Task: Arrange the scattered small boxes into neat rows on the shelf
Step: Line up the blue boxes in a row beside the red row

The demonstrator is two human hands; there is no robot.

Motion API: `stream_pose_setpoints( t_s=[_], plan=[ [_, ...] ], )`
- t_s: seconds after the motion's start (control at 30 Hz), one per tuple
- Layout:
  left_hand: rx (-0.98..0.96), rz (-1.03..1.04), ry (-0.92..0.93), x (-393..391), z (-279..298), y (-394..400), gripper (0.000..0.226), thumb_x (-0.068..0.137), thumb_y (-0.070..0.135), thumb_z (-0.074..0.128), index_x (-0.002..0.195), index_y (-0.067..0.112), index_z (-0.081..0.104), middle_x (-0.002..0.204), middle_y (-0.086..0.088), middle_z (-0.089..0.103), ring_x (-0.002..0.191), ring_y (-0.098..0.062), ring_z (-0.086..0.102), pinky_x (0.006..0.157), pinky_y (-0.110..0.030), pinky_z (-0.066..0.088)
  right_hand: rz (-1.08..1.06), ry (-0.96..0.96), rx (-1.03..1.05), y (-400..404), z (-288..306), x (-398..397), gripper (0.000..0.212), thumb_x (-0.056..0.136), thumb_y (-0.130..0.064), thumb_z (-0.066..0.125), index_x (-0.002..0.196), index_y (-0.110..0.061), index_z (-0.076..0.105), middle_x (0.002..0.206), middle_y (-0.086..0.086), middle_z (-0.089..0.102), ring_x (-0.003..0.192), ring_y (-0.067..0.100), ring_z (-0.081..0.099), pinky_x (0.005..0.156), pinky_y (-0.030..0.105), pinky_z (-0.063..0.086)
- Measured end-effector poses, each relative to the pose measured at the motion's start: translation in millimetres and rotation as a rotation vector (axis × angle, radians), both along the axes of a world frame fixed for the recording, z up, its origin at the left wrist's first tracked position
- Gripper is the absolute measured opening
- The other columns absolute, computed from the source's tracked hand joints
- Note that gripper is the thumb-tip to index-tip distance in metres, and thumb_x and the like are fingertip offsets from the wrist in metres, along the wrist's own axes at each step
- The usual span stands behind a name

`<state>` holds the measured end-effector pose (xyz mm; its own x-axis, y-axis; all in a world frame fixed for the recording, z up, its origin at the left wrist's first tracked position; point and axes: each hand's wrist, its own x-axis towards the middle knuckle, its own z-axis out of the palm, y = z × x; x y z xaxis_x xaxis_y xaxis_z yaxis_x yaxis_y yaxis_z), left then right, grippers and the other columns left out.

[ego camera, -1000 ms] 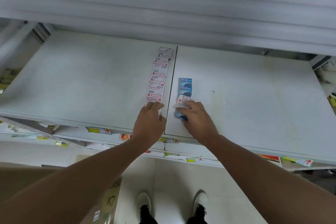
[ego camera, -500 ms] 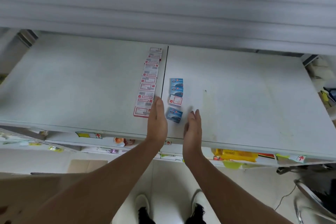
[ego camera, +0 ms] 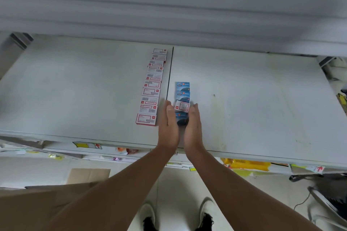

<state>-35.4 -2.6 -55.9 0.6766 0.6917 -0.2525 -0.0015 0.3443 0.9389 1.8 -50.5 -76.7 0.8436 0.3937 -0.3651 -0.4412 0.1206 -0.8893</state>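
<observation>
On the pale grey shelf [ego camera: 75, 90] a long row of several red-and-white boxes [ego camera: 152, 88] runs from back to front, left of the centre seam. Right of the seam is a short column: two blue boxes [ego camera: 182, 91], a red-and-white box [ego camera: 181, 106] and a blue box [ego camera: 181, 118] nearest me. My left hand [ego camera: 169, 127] and my right hand [ego camera: 193, 127] stand on edge with flat straight fingers, pressing the sides of the two front boxes of this column from left and right.
The shelf above [ego camera: 169, 15] overhangs the back. Price tags [ego camera: 88, 145] line the front edge. A lower shelf holds yellow packets [ego camera: 246, 165]. A cardboard box [ego camera: 47, 202] sits at the lower left; my shoes [ego camera: 148, 215] stand on the tiled floor.
Both hands let go of the boxes, turned on edge and closed in on the short column. The front blue box, earlier skewed, now lies straight between the palms.
</observation>
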Motion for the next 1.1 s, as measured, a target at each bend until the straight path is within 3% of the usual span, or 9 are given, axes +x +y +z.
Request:
stream_pose_setpoints(
  t_s=[0.07,0.17,0.23,0.33,0.43,0.6,0.73,0.83,1.1],
  plan=[
    [-0.052,0.019,-0.021,5,4,2,0.029,0.115,0.031,0.035,0.139,0.037,0.050,0.118,0.008,0.072,0.114,-0.015,0.072,0.094,-0.035,0.061,-0.001,0.016,0.026,1,1,3,0.051,0.110,-0.049,0.036,0.154,-0.024,0.045,0.138,0.004,0.065,0.120,0.013,0.068,0.091,0.023,0.058],
    [-0.059,0.029,0.000,11,5,5,0.020,0.115,0.031,0.033,0.121,0.042,0.049,0.096,0.028,0.074,0.101,-0.003,0.074,0.079,-0.022,0.059,-0.001,0.017,0.001,3,1,9,0.053,0.109,-0.053,0.035,0.151,-0.024,0.051,0.132,0.002,0.070,0.120,0.014,0.069,0.101,0.032,0.057],
    [-0.041,0.011,0.007,14,3,6,0.022,0.115,0.031,0.031,0.117,0.042,0.050,0.093,0.030,0.073,0.097,0.000,0.074,0.077,-0.019,0.058,0.011,0.009,-0.017,2,0,13,0.053,0.110,-0.054,0.034,0.149,-0.024,0.052,0.132,0.001,0.070,0.120,0.012,0.068,0.093,0.025,0.058],
    [-0.022,-0.002,0.008,20,-4,9,0.024,0.115,0.033,0.031,0.118,0.040,0.054,0.096,0.023,0.075,0.098,-0.004,0.075,0.079,-0.020,0.058,0.021,0.009,-0.033,1,-2,17,0.052,0.110,-0.052,0.033,0.149,-0.024,0.053,0.131,0.000,0.070,0.119,0.011,0.068,0.085,0.018,0.056],
    [-0.054,0.023,0.009,24,-2,12,0.028,0.114,0.039,0.036,0.135,0.029,0.052,0.112,0.005,0.072,0.107,-0.016,0.075,0.083,-0.027,0.061,0.038,-0.004,-0.052,4,-3,21,0.052,0.111,-0.052,0.032,0.150,-0.024,0.053,0.131,-0.001,0.070,0.116,0.009,0.069,0.083,0.016,0.056],
    [-0.033,0.079,-0.004,34,2,14,0.019,0.114,0.035,0.039,0.119,0.035,0.057,0.115,-0.006,0.071,0.109,-0.029,0.074,0.090,-0.043,0.063,0.055,-0.015,-0.044,11,-2,31,0.052,0.111,-0.051,0.030,0.149,-0.022,0.053,0.131,0.004,0.070,0.110,0.008,0.072,0.078,0.015,0.056],
    [-0.018,0.041,0.040,42,3,16,0.029,0.115,0.038,0.036,0.123,0.030,0.063,0.115,-0.007,0.074,0.110,-0.027,0.074,0.098,-0.050,0.059,0.061,-0.021,-0.047,14,-1,36,0.050,0.112,-0.049,0.029,0.147,-0.024,0.054,0.128,0.002,0.070,0.107,0.005,0.072,0.076,0.014,0.056],
    [0.033,0.006,0.081,46,1,19,0.043,0.114,0.042,0.033,0.139,0.018,0.059,0.120,-0.008,0.074,0.110,-0.024,0.074,0.098,-0.048,0.060,0.076,-0.004,-0.047,15,-1,39,0.048,0.113,-0.047,0.029,0.148,-0.024,0.053,0.128,0.000,0.070,0.102,0.001,0.072,0.073,0.012,0.054],
    [0.050,0.010,0.128,53,-1,25,0.046,0.114,0.046,0.032,0.139,0.021,0.060,0.119,-0.003,0.075,0.108,-0.019,0.075,0.096,-0.039,0.061,0.086,0.010,-0.049,21,2,44,0.046,0.112,-0.047,0.030,0.149,-0.029,0.050,0.129,-0.004,0.067,0.101,-0.002,0.071,0.073,0.012,0.055]
  ],
)
